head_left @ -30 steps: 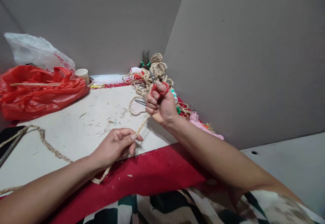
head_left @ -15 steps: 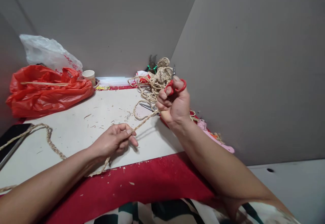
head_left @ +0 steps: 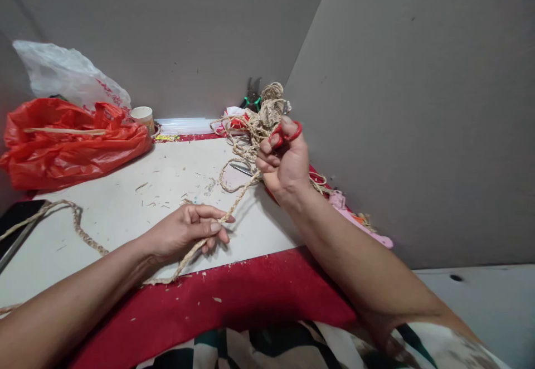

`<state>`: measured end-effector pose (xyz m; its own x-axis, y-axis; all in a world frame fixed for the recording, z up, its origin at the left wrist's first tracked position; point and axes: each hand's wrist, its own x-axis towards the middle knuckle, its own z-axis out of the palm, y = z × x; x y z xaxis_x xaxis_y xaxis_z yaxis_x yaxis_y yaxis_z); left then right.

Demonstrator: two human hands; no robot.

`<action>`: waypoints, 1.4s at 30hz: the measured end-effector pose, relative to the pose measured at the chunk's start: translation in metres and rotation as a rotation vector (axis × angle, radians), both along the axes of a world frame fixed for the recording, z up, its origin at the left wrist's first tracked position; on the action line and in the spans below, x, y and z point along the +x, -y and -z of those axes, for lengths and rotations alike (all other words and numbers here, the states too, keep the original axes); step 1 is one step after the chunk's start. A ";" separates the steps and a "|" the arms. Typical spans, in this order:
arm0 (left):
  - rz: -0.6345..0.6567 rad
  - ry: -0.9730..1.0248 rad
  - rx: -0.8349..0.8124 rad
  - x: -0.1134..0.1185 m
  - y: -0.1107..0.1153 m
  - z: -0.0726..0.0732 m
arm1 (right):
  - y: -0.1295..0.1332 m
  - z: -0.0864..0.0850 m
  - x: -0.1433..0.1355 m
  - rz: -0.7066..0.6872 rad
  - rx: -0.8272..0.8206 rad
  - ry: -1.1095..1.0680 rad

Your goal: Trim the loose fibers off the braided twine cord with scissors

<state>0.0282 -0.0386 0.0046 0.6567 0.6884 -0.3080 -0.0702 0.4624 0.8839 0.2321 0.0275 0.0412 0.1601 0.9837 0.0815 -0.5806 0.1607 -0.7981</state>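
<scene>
A pale braided straw cord (head_left: 190,254) runs across the white board (head_left: 175,176). My left hand (head_left: 190,229) pinches it between thumb and fingers above the board's front part. From there the cord slants up to my right hand (head_left: 286,160), which is closed around red-handled scissors (head_left: 297,130); the cord's upper end passes at those fingers. The scissors' blades are mostly hidden behind the hand. Just beyond lies a tangled heap of the same cord (head_left: 272,111). A pointed metal tool (head_left: 241,169) rests on the board beside my right hand, partly covered.
A red plastic bag (head_left: 79,154) and a whitish bag (head_left: 71,73) stand at left, near a paper cup (head_left: 143,117). Green-handled pliers (head_left: 252,100) lean by the grey wall (head_left: 397,107). A dark flat device (head_left: 20,221) lies far left. Red cloth (head_left: 234,296) borders the board.
My left hand's fingers have loosened a little and lie further along the cord, showing more of it below the hand. The view has shifted slightly; my right hand keeps the scissors.
</scene>
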 end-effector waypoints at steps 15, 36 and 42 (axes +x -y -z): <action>0.011 0.061 -0.238 -0.002 -0.005 0.000 | 0.006 -0.002 0.007 0.060 0.041 0.157; -0.040 0.099 -0.147 0.000 0.003 -0.004 | 0.000 0.009 0.001 -0.029 -0.085 0.036; -0.083 0.035 -0.107 0.001 -0.003 -0.002 | 0.016 0.003 -0.009 -0.114 -0.106 -0.034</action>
